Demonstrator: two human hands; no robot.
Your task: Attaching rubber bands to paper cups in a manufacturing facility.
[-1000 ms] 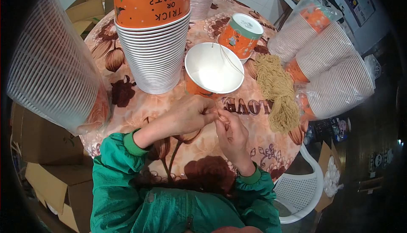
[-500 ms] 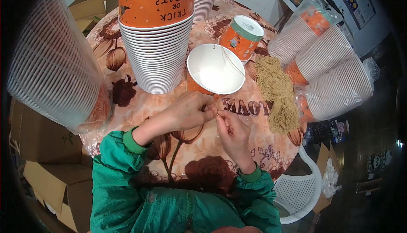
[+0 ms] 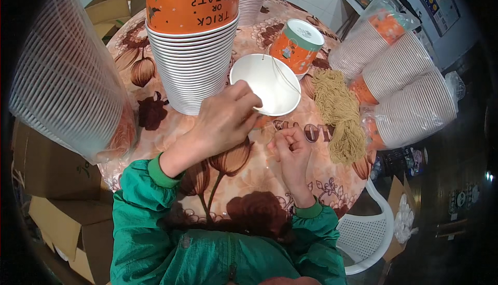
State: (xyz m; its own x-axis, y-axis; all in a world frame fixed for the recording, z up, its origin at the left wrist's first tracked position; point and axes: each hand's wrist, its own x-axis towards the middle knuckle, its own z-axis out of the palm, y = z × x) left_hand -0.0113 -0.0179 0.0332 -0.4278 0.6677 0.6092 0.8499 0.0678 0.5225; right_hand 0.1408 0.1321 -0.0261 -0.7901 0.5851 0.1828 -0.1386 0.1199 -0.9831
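Note:
A white-lined orange paper bucket (image 3: 280, 95) stands tilted on the table, its mouth toward me. A thin cord (image 3: 280, 73) hangs from a hole at its far rim and loops down inside. My left hand (image 3: 223, 116) is at the bucket's near left rim, fingers curled over the opening; the fingertips are closed, and whatever they grip is hidden. To its right, nearer me, my right hand (image 3: 292, 152) hovers over the tablecloth with thumb and fingers pressed together; anything in that pinch is too small to make out.
A tall bucket stack (image 3: 189, 72) rises behind my left hand. A bagged stack (image 3: 65, 87) stands far left. An upturned bucket (image 3: 296, 46), a bundle of tan cords (image 3: 337, 113) and bagged bucket stacks (image 3: 410, 108) are at the right. A white chair (image 3: 371, 230) stands by the table edge.
My hands were together, pinching in front of the bucket. They have parted: the left went up to the bucket's rim, the right drew slightly right and curled its fingers more.

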